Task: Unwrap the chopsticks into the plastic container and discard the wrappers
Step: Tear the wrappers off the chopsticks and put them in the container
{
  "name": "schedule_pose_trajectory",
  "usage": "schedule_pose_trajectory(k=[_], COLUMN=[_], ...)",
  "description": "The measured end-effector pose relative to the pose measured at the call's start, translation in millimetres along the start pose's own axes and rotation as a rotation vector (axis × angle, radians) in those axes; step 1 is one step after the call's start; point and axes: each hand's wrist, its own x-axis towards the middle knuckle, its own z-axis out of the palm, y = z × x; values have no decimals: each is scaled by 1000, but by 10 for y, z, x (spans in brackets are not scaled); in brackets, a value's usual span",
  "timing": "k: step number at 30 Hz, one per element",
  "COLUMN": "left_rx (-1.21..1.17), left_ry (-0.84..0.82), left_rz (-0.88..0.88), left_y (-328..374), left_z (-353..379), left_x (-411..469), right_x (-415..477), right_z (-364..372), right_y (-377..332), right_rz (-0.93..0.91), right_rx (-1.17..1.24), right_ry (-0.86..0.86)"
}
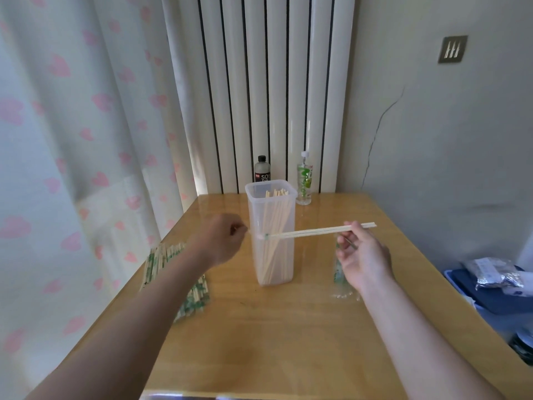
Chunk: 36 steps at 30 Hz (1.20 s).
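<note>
1 pair of chopsticks (pixel 311 231) is held level in front of the plastic container (pixel 255 264), long axis running left to right. The right hand (pixel 363 255) pinches the pair near its right end between thumb and forefinger; its other fingers hang loosely curled. The left hand (pixel 225 241) is curled, its thumb and forefinger pinching what appears to be the end of the clear wrapper (pixel 259 234), which covers only the pair's left tip. That tip lies just right of the left fingertips, so the likely next move is a leftward pull along the axis. The container, mid-table (pixel 259 327), holds bare chopsticks upright. Wrapped pairs (pixel 161 261) lie at the left and spent wrappers (pixel 340 272) at the right.
</note>
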Motion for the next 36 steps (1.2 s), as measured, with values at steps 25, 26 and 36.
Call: schedule_pose_trajectory(k=[25,26,36], left_rx=[-643,-658,-851], left_ry=[257,253,33], left_rz=[-204,-206,-204], left_y=[136,137,373], left_z=[-192,-185,110], left_x=[-11,-17,13], right_x=[302,313,190], right_z=[1318,1312,882], right_y=[-195,-170,-331], right_rz=[-692,-663,-356], right_rx=[-838,-929,-738], right_ry=[-164,-197,-344])
